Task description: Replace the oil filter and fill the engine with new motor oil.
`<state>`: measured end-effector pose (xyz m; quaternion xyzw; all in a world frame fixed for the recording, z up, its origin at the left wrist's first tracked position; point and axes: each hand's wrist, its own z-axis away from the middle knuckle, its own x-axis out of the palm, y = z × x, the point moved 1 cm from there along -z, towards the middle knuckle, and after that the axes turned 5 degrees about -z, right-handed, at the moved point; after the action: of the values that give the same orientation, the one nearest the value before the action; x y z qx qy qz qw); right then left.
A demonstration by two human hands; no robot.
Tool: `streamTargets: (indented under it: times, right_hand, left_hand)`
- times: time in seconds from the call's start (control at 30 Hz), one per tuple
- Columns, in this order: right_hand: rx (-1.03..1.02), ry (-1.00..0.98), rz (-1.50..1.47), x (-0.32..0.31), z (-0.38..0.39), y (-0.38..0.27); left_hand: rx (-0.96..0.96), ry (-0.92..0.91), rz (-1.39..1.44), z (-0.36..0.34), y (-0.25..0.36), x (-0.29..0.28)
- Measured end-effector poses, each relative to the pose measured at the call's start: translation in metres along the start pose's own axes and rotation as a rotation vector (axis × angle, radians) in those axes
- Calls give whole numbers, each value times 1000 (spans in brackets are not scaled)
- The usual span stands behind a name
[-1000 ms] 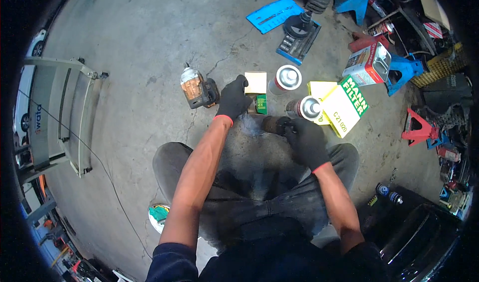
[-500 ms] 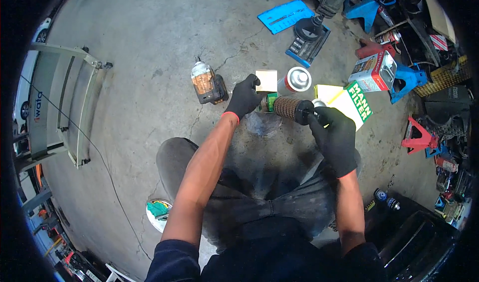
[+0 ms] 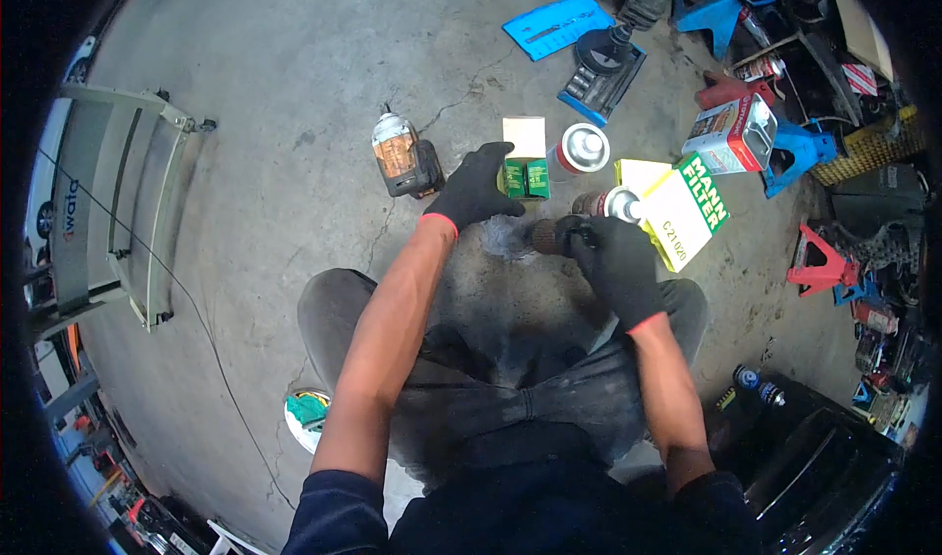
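Note:
My left hand [image 3: 476, 190], in a black glove with a red cuff, grips the left side of a small green cardboard box [image 3: 527, 178]. The box's pale flap [image 3: 524, 136] stands raised. In my gloved right hand [image 3: 620, 265] is a brown pleated filter cartridge [image 3: 545, 236], held by its dark end. The cartridge points left, low in front of the box. A crumpled clear plastic bag [image 3: 502, 239] lies beneath, between my hands. Just beyond my right hand are a spray can [image 3: 608, 205] and a larger yellow, white and green filter box [image 3: 682, 211].
A cordless impact driver [image 3: 404, 158] lies to the left. Beyond the green box stands another can [image 3: 583, 149]. Farther off are a blue tool case [image 3: 601, 89] and its lid [image 3: 559, 27]. To the right are a metal tin [image 3: 731, 135] and a red jack stand [image 3: 820, 266].
My right hand has brought the cartridge down and left, toward my body. The green box's front now shows more fully, and my left hand has shifted slightly down and left along its side.

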<state>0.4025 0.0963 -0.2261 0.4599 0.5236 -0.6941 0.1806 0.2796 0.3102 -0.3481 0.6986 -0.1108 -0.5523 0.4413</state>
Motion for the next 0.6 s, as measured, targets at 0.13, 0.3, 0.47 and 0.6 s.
streamTargets:
  times: [0.13,0.3,0.47,0.6]
  right_hand:
    - [21,-69,58,68,-8,25]
    - [40,-144,66,98,-10,27]
    - [99,-26,-153,64,-23,25]
    - [272,200,-515,-5,-59,27]
  left_hand:
    - [-27,-24,-65,-9,2,4]
    - [-52,170,83,-23,13,-1]
    - [-76,248,225,-31,16,-15]
    - [-68,185,301,-35,55,-41]
